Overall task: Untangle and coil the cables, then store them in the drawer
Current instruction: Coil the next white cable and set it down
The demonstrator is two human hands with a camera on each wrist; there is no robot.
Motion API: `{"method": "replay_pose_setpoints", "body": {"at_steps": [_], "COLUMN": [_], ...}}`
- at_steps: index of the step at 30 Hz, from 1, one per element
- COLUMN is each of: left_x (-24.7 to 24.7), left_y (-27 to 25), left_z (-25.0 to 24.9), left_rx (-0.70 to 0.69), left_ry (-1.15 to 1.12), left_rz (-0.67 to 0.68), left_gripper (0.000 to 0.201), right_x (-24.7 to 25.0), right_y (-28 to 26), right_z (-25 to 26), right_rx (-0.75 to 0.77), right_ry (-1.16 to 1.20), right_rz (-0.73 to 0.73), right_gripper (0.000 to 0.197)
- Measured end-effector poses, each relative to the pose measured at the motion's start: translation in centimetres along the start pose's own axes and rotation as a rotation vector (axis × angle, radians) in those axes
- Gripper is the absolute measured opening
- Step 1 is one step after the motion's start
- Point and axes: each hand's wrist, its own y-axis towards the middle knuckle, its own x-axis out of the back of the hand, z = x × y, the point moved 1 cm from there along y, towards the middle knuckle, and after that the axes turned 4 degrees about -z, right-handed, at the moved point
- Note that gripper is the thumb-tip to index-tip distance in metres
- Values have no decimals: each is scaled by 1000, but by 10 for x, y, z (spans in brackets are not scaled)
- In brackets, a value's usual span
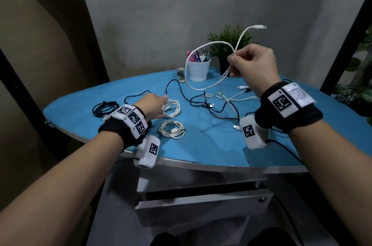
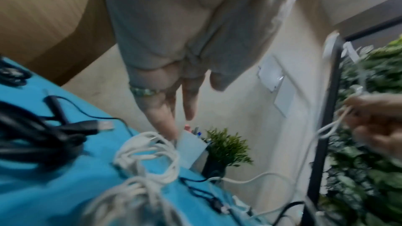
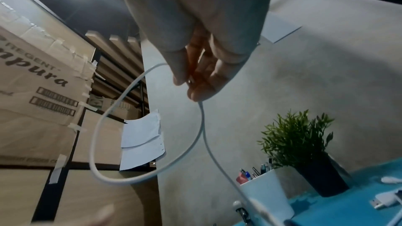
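Note:
My right hand (image 1: 234, 62) is raised above the blue table (image 1: 201, 151) and pinches a white cable (image 1: 188, 76) that hangs in a wide loop, its plug end sticking up. The right wrist view shows the same pinch (image 3: 192, 85) and the white cable's loop (image 3: 97, 143). My left hand (image 1: 161, 104) lies low with straight fingers (image 2: 165, 123) at the edge of a coiled white cable (image 1: 174, 108). A second white coil (image 1: 172, 130) and a black coil (image 1: 104, 108) lie nearby. Loose black and white cables (image 1: 217, 104) are tangled mid-table. The grey drawer (image 1: 201, 203) below stands slightly open.
A white pen cup (image 1: 198, 70), a small bottle (image 1: 181, 74) and a potted plant (image 1: 229, 44) stand at the back of the table. Cardboard boxes rise on the left. A black shelf frame (image 1: 346, 24) with leaves stands on the right.

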Motion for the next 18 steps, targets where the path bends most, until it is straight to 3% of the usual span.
{"method": "replay_pose_setpoints", "body": {"at_steps": [2,4,7,9,13,15,18], "left_x": [-4,-10,-16,-17,-13,-13,-15], "left_y": [-11,-31,-67,-85,-101,-106,-113], "left_z": [-11,-23,-33,-29,-20,-14,-4], "left_rx": [-140,-289,-466,-567,-610,-588,-558], "left_ry": [-12,-74,-38,24,108,202,368], "left_rz": [-5,70,227,314,370,365,400], "left_gripper": [45,52,34,25,21,15,14], "right_x": [6,9,15,20,32,37,43], "right_y": [-6,-16,-34,-44,-65,-74,-78], "right_z": [2,2,2,2,7,7,1], "right_rx": [27,28,-20,-118,-387,-401,-368], "right_ry": [-77,-160,-156,-14,378,371,200], "right_rz": [26,87,154,224,402,400,258], "right_gripper": [13,8,12,19,19,21,27]}}
